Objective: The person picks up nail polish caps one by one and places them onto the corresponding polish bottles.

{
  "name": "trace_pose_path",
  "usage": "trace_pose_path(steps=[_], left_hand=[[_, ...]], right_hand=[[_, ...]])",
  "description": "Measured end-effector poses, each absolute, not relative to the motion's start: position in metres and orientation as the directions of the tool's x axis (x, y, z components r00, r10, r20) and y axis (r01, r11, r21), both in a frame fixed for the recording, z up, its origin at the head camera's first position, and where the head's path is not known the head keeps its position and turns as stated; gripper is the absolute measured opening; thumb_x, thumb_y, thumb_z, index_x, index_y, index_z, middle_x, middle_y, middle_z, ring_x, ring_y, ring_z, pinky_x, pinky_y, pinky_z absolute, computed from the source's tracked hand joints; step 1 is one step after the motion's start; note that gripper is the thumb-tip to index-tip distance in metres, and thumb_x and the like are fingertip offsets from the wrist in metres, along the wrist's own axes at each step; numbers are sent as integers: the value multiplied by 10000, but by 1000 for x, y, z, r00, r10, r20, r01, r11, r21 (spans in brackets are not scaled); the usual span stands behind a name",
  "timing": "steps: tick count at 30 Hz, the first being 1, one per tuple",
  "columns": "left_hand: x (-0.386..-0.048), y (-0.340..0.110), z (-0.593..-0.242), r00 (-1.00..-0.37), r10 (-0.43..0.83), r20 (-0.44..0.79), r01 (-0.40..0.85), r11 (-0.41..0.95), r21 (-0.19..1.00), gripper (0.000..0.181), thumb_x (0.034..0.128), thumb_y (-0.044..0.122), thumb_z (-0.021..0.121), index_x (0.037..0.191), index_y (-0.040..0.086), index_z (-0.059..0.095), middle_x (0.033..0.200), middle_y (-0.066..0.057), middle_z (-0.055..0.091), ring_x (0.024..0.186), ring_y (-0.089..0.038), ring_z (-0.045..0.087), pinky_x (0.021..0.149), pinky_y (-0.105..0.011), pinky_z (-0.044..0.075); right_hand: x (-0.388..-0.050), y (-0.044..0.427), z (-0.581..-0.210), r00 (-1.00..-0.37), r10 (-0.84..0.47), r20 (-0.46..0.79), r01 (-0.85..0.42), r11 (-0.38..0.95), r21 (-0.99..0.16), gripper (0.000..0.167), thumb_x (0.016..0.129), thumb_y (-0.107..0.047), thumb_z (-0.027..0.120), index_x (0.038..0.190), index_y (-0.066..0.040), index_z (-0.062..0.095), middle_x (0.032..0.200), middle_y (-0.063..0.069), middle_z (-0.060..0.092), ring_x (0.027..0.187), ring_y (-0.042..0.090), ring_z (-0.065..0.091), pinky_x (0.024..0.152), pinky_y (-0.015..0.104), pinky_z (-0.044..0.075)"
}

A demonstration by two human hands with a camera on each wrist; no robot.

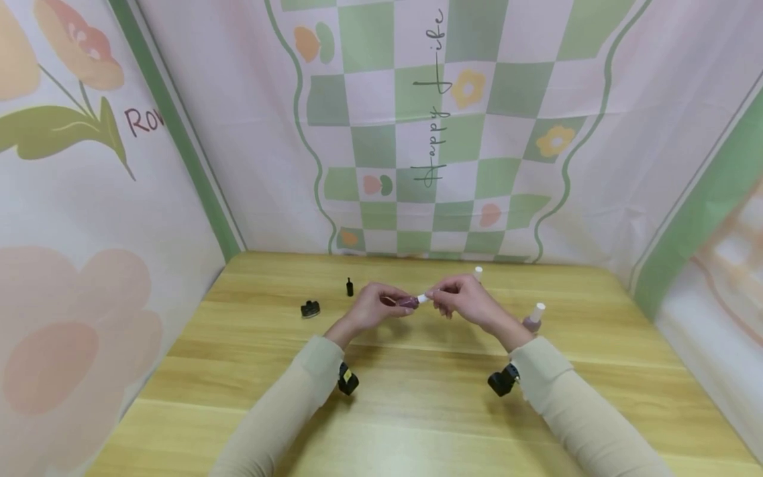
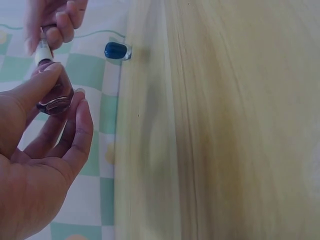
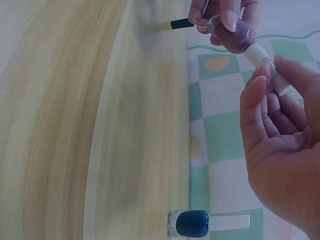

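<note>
My left hand (image 1: 377,306) holds a small nail polish bottle (image 1: 408,302) with purple-mauve polish, tilted sideways above the table. Thumb and fingers grip its glass body, as the left wrist view shows. My right hand (image 1: 463,299) pinches the bottle's white cap (image 3: 267,69) between thumb and fingers. The cap meets the bottle neck; whether it is loosened I cannot tell. Close to my right wrist stands another nail polish bottle (image 1: 532,319) with a white cap. Behind the right hand, one more white cap (image 1: 479,271) shows; its lower part is hidden.
A small dark upright object (image 1: 350,287) with a narrow top stands left of my left hand. Farther left lies a black piece (image 1: 310,309), too small to identify. The right wrist view shows a blue nail polish bottle (image 3: 192,223). A patterned curtain (image 1: 417,218) hangs behind the wooden table (image 1: 405,411).
</note>
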State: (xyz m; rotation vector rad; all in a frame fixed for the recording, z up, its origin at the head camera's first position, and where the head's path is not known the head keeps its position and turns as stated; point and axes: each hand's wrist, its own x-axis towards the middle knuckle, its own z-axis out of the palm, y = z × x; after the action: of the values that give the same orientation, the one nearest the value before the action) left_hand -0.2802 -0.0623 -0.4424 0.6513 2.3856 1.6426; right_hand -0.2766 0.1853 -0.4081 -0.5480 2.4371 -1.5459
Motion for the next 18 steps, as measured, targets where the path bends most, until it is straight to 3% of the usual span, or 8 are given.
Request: trace_pose_path(steps=[4,7,11,14,18], left_hand=[[-280,-62,-443,-885,456,99,253,292,922,252,879,193,827,1117,122,782,1011,13,766,854,-168,702,833,-428,611],[-280,-62,-444,-880,464,100,260,294,920,259,876,200,831,1118,119,783,1012,18,762,856,-167,704,824,-413,613],[-280,-61,-444,-877,469,105,269,297,916,252,872,204,836,1103,116,786,1007,12,762,849,-167,706,796,-370,616],[-280,-61,-444,-878,466,107,271,301,915,245,870,203,838,1096,120,789,1004,12,764,846,-163,705,778,-340,613],[-280,-62,-445,-881,462,99,259,299,918,235,877,199,833,1094,121,789,998,18,767,848,-161,703,790,-355,612]], right_hand=[[-276,184,-409,-917,-399,-4,-179,421,-889,343,1026,-294,652,884,4,746,716,156,665,565,206,598,548,432,573],[-275,183,-410,-922,-386,-29,-159,447,-880,417,1022,-355,649,812,-3,726,634,116,628,497,153,545,464,338,507],[-274,184,-410,-926,-376,-33,-143,431,-891,371,1023,-344,650,965,12,737,627,116,614,482,136,506,427,259,419],[-274,185,-411,-924,-382,-21,-147,407,-901,314,1021,-299,660,1091,2,713,675,152,630,516,144,507,465,284,447],[-275,187,-411,-916,-401,-7,-161,382,-910,261,996,-225,696,1128,0,689,786,200,676,595,187,560,561,371,518]])
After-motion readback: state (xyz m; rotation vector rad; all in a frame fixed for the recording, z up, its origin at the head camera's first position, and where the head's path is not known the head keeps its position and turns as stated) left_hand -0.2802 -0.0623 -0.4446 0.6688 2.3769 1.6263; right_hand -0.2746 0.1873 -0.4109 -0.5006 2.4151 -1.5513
